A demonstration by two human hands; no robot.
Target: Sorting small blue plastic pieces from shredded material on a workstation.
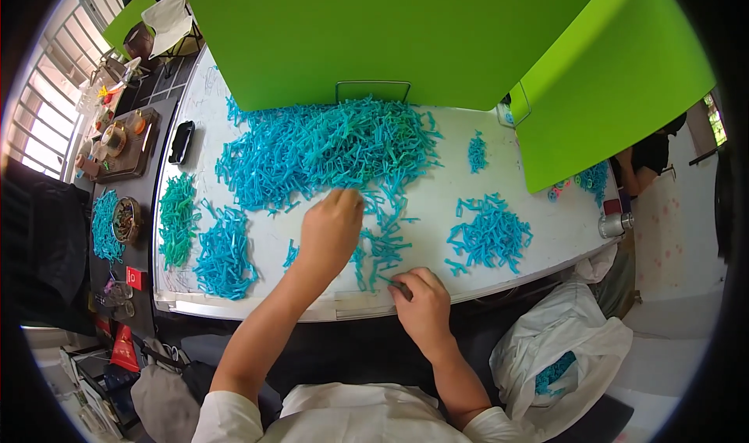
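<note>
Deep in blue at the white table!

Down at the near edge of the big heap of blue pieces with the left hand, curled tight at the fingers, too hidden at the tips to tell whether grasping anything. Over to the table's near rim with the right hand, bent thumb-to-finger just beside the loose blue pieces; again, impossible to tell whether pinching one. Flanked on the left by a smaller blue pile and a greener pile, on the right by another blue pile. Backed by a green panel.
</note>
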